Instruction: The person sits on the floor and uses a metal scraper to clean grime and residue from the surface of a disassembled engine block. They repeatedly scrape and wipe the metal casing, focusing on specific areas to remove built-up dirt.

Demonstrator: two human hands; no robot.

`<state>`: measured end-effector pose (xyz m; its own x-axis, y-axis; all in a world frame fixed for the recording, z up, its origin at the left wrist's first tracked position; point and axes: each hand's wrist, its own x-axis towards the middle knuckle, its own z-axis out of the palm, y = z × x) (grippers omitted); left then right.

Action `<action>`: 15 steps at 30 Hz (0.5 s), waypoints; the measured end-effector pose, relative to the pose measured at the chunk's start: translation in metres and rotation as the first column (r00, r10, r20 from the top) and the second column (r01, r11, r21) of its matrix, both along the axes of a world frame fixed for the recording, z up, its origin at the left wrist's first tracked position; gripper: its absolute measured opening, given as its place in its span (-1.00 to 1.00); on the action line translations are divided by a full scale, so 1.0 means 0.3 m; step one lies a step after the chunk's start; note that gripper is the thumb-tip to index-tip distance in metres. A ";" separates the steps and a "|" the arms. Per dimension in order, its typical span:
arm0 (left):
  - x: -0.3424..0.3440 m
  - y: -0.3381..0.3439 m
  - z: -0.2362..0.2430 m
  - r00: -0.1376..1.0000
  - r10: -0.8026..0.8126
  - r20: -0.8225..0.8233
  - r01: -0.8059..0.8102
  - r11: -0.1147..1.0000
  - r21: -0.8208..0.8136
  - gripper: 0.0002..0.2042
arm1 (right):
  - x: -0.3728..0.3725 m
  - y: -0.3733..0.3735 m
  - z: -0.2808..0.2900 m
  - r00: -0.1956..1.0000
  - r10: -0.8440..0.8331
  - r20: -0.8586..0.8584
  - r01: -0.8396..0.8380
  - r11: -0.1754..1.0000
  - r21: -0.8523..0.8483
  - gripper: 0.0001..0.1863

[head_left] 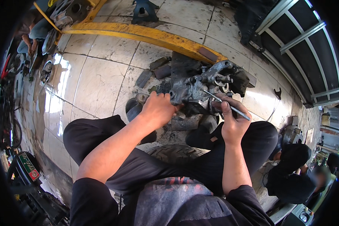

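Note:
A greasy grey metal housing [194, 89] with bores and a protruding shaft rests in front of me on dark blocks. My left hand [156, 109] has its fingers curled on the housing's left end, partly hiding what it grips. My right hand [232, 118] is closed round a slim silver screwdriver-like tool [241, 112], whose thin shank points up-left onto the housing's face. The tool's very tip is too small to make out. My bent legs flank the work, with a tyre [175, 152] below it.
A yellow steel beam [143, 34] crosses behind the housing, near loose dark blocks [160, 71] and a blue stand [143, 11]. A black panel frame [297, 52] stands at right. Other people crouch at upper left [34, 37] and lower right [290, 177]. Motorbike parts [19, 188] line the left.

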<state>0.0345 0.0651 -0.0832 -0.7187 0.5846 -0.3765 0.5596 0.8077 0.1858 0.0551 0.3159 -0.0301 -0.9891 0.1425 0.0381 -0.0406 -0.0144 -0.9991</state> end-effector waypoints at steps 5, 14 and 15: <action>0.080 -0.063 -0.006 0.985 0.171 0.041 -0.175 0.967 0.185 -0.56 | -0.006 0.008 -0.013 1.000 -0.022 -0.022 0.022 1.000 -0.006 -0.85; 0.044 -0.030 -0.001 0.975 0.118 0.189 -0.140 0.985 0.104 -0.54 | -0.007 -0.007 -0.012 1.000 -0.001 -0.006 0.000 1.000 -0.008 -0.85; 0.023 -0.021 0.012 0.971 0.118 0.208 -0.135 0.988 0.072 -0.55 | -0.004 -0.005 -0.013 1.000 -0.004 0.000 0.004 1.000 -0.010 -0.84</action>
<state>0.0415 0.0587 -0.0796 -0.7026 0.5300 -0.4747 0.3972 0.8457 0.3564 0.0540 0.3145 -0.0339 -0.9884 0.1473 0.0368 -0.0407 -0.0237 -0.9989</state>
